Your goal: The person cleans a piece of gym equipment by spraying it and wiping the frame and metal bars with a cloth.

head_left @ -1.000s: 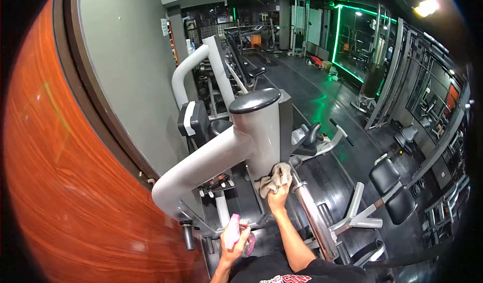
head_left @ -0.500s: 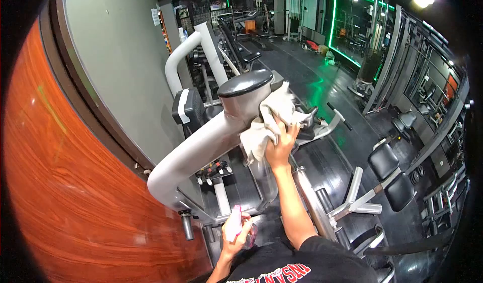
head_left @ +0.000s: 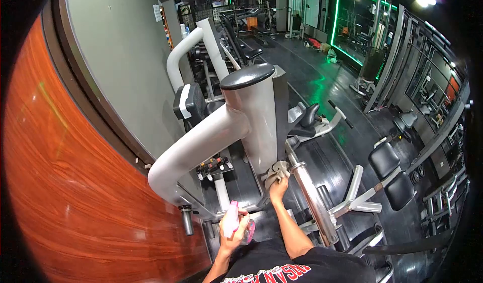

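Note:
Low on the grey-white upright post [head_left: 257, 124] of a gym machine, my right hand [head_left: 278, 190] presses a crumpled pale cloth [head_left: 276, 171] to the surface, fingers closed over it. A glossy black cap [head_left: 247, 77] tops the post, and a thick curved tube [head_left: 193, 150] bends away from it to the left. Near my body, my left hand [head_left: 232, 239] is wrapped round a spray bottle [head_left: 232, 218] with a white and pink head. Part of the bottle is hidden behind the fingers.
A wood-grain panel [head_left: 95, 192] and a grey wall [head_left: 118, 62] stand close on the left. Right of the post are a shiny metal bar [head_left: 314, 202] and black padded seats [head_left: 397, 175]. More gym machines line the dark floor [head_left: 297, 72] behind.
My right hand and the cloth have moved down the post from near its cap to its lower part. My left hand still holds the spray bottle in about the same place.

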`<action>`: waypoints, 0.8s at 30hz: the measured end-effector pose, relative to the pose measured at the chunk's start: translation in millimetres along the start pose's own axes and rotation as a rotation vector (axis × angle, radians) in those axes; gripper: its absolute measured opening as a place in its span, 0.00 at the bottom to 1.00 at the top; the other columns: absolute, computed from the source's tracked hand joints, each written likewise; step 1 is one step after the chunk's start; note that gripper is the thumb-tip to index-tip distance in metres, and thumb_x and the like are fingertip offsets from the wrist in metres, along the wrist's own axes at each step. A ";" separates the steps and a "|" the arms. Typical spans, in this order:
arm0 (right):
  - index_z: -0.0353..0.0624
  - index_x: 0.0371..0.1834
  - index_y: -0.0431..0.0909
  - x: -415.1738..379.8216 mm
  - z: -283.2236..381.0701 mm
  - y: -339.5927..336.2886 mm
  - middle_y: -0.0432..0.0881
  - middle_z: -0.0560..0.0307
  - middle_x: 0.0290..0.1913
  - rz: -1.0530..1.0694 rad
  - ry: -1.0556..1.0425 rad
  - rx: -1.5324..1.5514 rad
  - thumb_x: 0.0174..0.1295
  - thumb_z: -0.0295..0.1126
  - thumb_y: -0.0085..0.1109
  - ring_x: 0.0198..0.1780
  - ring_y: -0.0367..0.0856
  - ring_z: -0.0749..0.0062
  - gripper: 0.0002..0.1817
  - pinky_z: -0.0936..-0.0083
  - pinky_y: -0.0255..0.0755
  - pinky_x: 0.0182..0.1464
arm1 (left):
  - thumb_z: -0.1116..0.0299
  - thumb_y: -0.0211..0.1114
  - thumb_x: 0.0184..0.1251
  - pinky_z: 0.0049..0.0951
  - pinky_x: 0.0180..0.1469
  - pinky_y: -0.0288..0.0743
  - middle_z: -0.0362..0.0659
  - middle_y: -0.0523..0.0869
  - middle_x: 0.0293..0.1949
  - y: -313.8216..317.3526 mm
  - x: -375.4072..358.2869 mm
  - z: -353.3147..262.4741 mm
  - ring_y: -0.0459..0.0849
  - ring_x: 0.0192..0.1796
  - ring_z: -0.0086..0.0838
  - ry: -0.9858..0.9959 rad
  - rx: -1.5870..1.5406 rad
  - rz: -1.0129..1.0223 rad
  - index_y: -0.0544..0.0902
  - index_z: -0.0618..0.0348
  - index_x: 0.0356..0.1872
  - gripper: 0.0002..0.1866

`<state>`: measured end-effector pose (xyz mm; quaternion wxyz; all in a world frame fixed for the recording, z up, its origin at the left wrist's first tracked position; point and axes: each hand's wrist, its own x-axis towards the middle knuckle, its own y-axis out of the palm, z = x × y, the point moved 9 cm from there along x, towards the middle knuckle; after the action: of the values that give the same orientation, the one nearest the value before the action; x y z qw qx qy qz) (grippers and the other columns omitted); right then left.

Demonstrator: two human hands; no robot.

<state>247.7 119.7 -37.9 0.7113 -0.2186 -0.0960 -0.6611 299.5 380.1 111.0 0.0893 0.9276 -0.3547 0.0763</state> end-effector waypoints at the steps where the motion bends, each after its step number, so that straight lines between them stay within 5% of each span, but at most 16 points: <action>1: 0.31 0.49 0.76 -0.8 2.3 -1.2 0.78 0.40 0.51 -0.029 -0.004 -0.005 0.51 0.13 0.48 0.58 0.73 0.44 0.20 0.61 0.64 0.61 | 0.76 0.59 0.64 0.24 0.31 0.77 0.44 0.80 0.33 1.2 -1.6 1.1 0.81 0.26 0.23 0.014 0.020 0.026 0.74 0.69 0.42 0.09; 10: 0.29 0.55 0.72 -13.0 -23.8 3.8 0.76 0.37 0.53 -0.232 0.089 0.212 0.66 0.29 0.46 0.58 0.72 0.44 0.18 0.59 0.62 0.60 | 0.78 0.59 0.63 0.24 0.30 0.76 0.45 0.79 0.33 -6.5 -11.4 -0.3 0.81 0.28 0.24 0.008 -0.010 0.007 0.74 0.68 0.41 0.08; 13: 0.33 0.52 0.72 -3.3 81.7 -9.3 0.76 0.41 0.50 -0.192 -0.510 0.159 0.60 0.37 0.59 0.55 0.72 0.42 0.22 0.51 0.64 0.57 | 0.79 0.59 0.62 0.24 0.30 0.76 0.44 0.80 0.33 -8.3 -11.2 -5.6 0.81 0.28 0.24 0.004 0.051 -0.008 0.74 0.68 0.41 0.08; 16: 0.40 0.47 0.76 42.5 175.1 -16.0 0.75 0.46 0.52 -0.193 -0.571 0.303 0.52 0.38 0.68 0.58 0.68 0.47 0.22 0.52 0.58 0.60 | 0.78 0.59 0.62 0.23 0.31 0.75 0.44 0.80 0.32 -8.1 -8.9 -8.8 0.81 0.28 0.23 0.019 0.111 0.006 0.74 0.69 0.41 0.08; 18: 0.40 0.55 0.74 64.3 241.0 -24.2 0.74 0.44 0.53 -0.273 -0.772 0.093 0.54 0.33 0.61 0.59 0.67 0.47 0.24 0.52 0.57 0.62 | 0.77 0.60 0.62 0.23 0.31 0.75 0.44 0.80 0.32 -8.0 -8.6 -11.2 0.81 0.28 0.23 0.017 0.116 0.023 0.74 0.69 0.41 0.08; 20: 0.38 0.62 0.70 97.0 280.9 -19.0 0.72 0.41 0.56 -0.148 -0.687 0.172 0.47 0.26 0.54 0.60 0.65 0.42 0.32 0.50 0.53 0.65 | 0.75 0.61 0.63 0.22 0.30 0.75 0.44 0.81 0.33 -5.4 -8.7 -16.6 0.81 0.28 0.22 0.018 0.117 0.044 0.75 0.69 0.41 0.09; 24: 0.38 0.61 0.72 86.7 265.1 -6.0 0.73 0.41 0.59 -0.234 -0.756 -0.072 0.51 0.24 0.51 0.62 0.66 0.41 0.28 0.51 0.53 0.65 | 0.74 0.62 0.62 0.22 0.30 0.74 0.43 0.81 0.32 -8.0 -9.7 -13.8 0.81 0.28 0.22 -0.031 0.087 0.014 0.75 0.69 0.41 0.10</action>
<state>291.6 157.7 235.0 0.5376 -0.4591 -0.3521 -0.6134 296.6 395.2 121.5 0.0431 0.9290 -0.3591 0.0780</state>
